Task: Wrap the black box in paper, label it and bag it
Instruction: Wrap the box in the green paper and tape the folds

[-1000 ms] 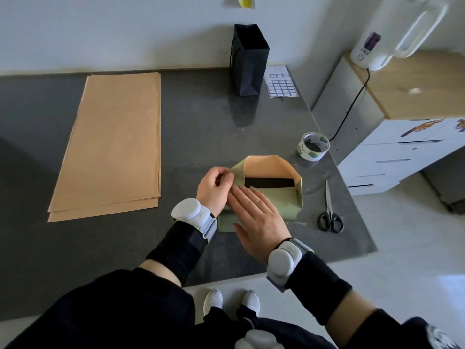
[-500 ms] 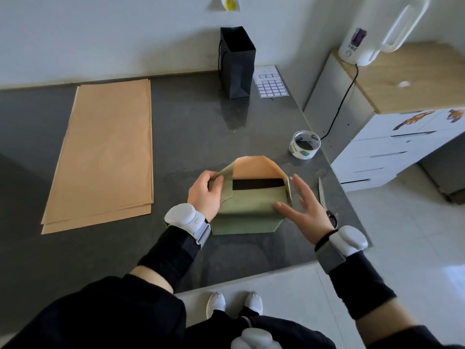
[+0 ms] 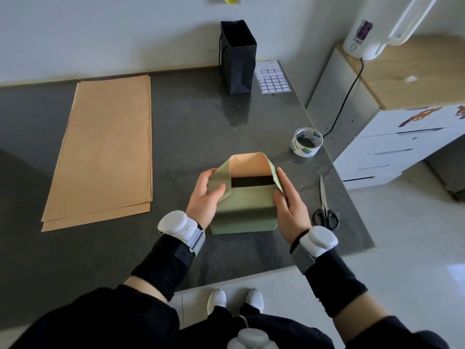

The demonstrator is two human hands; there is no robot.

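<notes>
Black box [image 3: 252,182] half-wrapped; left fingers [image 3: 205,174] pinch paper [image 3: 244,206] flap; right fingers [image 3: 283,178] straight, pressing paper.

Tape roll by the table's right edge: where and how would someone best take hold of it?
By its ring wall, from above, I'd say. The tape roll lies flat on the table, hole facing up, so fingers can drop inside and the thumb pinch outside. The right hand is nearer, but presses the green paper.
</notes>
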